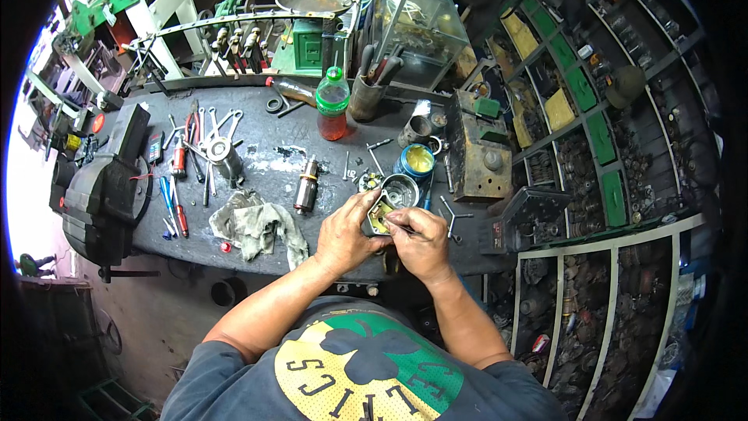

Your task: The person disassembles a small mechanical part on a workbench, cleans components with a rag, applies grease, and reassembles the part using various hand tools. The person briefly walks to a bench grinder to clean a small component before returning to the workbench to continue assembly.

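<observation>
My left hand (pixel 348 234) grips a small metal housing (pixel 379 212) with a yellowish inside, at the front edge of the dark bench (pixel 171 242). My right hand (pixel 418 238) is closed at the housing, fingertips pinched over its opening; what they hold is too small to make out. Just behind are a round metal cup (pixel 400 187) and a blue tub of yellow grease (pixel 417 160). A cylindrical metal part (pixel 306 187) lies left of them, and a dirty grey rag (pixel 253 226) lies left of my left hand.
Wrenches (pixel 222 125), screwdrivers (pixel 179 210) and a large vise (pixel 97 206) are on the left. A bottle of red liquid (pixel 333 113) stands behind. A rusty metal block (pixel 479 175) sits at the right, before parts shelves (pixel 584 132).
</observation>
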The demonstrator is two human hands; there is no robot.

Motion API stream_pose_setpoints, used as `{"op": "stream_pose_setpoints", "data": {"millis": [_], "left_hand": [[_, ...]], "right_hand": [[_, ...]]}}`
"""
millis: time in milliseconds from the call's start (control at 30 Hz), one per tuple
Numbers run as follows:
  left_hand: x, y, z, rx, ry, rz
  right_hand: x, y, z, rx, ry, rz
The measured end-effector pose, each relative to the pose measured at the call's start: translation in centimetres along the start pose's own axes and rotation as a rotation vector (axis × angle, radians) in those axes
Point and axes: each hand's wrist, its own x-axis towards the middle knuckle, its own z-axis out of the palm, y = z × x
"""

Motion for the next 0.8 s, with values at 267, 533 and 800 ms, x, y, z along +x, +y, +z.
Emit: {"op": "stream_pose_setpoints", "data": {"millis": [267, 533, 800], "left_hand": [[0.0, -0.2, 0.3, 0.028, 0.034, 0.047], [0.3, 0.0, 0.1, 0.014, 0.021, 0.024], [0.1, 0.0, 0.2, 0.031, 0.019, 0.030]], "right_hand": [[-0.2, 0.2, -0.3, 0.109, -0.025, 0.043], [0.5, -0.2, -0.5, 0.165, -0.045, 0.120], [-0.1, -0.2, -0.2, 0.225, 0.008, 0.119]]}}
